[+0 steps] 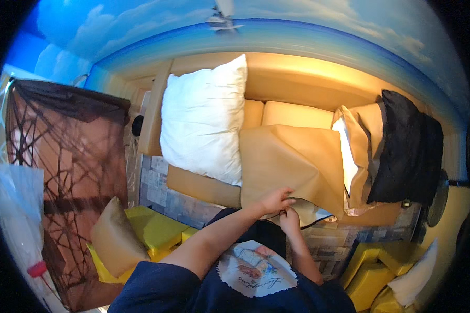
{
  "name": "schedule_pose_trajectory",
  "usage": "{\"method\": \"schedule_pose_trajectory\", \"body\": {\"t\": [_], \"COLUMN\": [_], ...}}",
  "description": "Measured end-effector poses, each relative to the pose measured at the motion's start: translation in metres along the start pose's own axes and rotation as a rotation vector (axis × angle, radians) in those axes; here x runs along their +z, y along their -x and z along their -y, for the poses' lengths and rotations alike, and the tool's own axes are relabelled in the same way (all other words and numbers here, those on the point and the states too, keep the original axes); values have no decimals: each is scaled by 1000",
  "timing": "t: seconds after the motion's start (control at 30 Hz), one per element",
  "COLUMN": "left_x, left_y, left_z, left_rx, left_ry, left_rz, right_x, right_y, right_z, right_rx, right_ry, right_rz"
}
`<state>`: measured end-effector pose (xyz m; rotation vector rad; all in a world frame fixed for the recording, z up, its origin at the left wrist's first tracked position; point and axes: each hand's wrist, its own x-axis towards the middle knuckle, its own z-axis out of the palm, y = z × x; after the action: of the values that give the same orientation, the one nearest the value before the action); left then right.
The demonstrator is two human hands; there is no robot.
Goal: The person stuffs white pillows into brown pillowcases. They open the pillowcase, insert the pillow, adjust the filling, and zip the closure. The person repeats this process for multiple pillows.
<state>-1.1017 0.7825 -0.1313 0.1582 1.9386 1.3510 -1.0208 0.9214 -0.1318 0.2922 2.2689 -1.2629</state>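
A tan, leather-like cushion cover (284, 156) lies draped over the seat of a tan sofa, its near edge gaping. Along that opening runs a dark strip (317, 222) that looks like a zipper, and pale lining shows inside. My left hand (276, 202) pinches the edge from above. Just below it, close to my body, my right hand (290, 220) grips the same edge, the two hands almost touching. Whatever sits between the fingertips is too small to make out. Right of the cover, another tan cover (356, 156) lies folded open with white material showing.
A white pillow (203, 125) leans on the left of the sofa (297, 74). A black cushion (407, 152) rests at its right end. Yellow seats (152, 227) (370, 274) stand behind me on both sides, one bearing a tan cushion (117, 238). Dark netting (70, 156) hangs at left.
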Motion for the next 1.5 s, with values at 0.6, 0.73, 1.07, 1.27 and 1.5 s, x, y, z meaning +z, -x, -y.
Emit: {"method": "schedule_pose_trajectory", "body": {"t": [0.6, 0.73, 1.07, 1.27, 1.5], "left_x": [-338, -339, -313, -362, -376], "left_y": [121, 134, 95, 179, 283], "left_z": [278, 296, 277, 243, 230], "left_rx": [-896, -867, -517, -637, -597], "left_ry": [1077, 1446, 1671, 989, 469], "left_rz": [-989, -752, -755, -986, -1167], "right_x": [214, 226, 227, 223, 224], "right_y": [-185, -261, -428, -434, -359], "right_z": [198, 309, 440, 438, 348], "right_rx": [-321, -557, -774, -187, -28], "right_ry": [219, 302, 978, 799, 635], "right_rz": [-213, -404, -268, 129, 394]}}
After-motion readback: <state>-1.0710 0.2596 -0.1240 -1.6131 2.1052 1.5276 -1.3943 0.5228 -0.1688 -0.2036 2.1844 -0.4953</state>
